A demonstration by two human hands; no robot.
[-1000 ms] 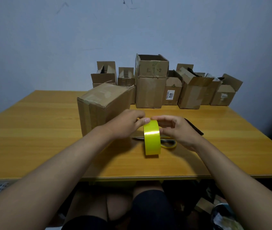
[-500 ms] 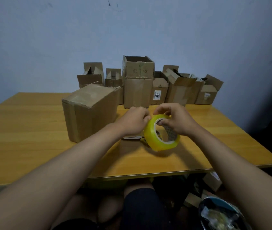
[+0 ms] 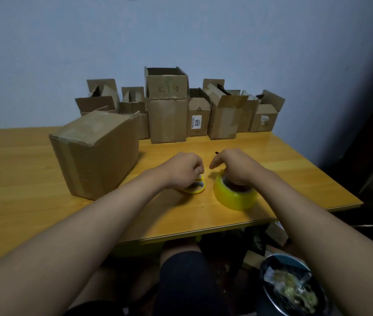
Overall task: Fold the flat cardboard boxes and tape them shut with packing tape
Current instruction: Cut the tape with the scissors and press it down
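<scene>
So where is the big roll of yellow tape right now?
In the head view the big tape roll lies flat on the table near its front edge, under the right hand, just right of the scissors' yellow handles.

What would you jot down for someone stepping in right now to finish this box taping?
Left hand: fingers curled over the yellow-handled scissors lying on the table; whether it grips them is unclear.
Right hand: resting on top of the yellow tape roll, which lies flat near the table's front edge, fingers reaching into its core.
Done: the closed box to the left looks folded, with tape on its top and side.
Left: the row of open boxes along the wall has flaps up, not yet taped. A dark pen lies behind the right hand.
</scene>
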